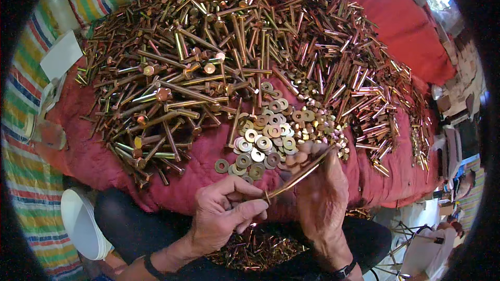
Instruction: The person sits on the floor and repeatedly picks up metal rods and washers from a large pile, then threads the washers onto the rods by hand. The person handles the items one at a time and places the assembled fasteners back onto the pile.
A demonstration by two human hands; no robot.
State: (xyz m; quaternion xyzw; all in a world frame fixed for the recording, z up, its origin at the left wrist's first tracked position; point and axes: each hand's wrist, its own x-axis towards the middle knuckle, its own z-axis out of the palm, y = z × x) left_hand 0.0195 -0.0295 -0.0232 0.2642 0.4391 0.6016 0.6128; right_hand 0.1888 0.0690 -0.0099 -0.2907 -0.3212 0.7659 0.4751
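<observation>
A long brass-coloured bolt (299, 178) slants up to the right between my two hands. The thumb and fingers of my left hand (225, 212) pinch its lower end, where a thin flange or washer shows at the fingertips; the head is mostly hidden. My right hand (324, 198) is curled around the bolt's upper end, its thumb close to the tip. Its blurred fingers lie beside small nuts (325, 122), and whether they also hold a nut is hidden. Flat washers (274, 131) lie heaped just beyond both hands.
Large bolts (177, 91) are piled at the left, thinner ones (359, 83) at the right, all on a red padded cloth (99, 169). More fasteners (258, 250) lie below, between my legs. A white stool-like object (80, 224) stands at the left. Striped sheeting (31, 151) lines the left side.
</observation>
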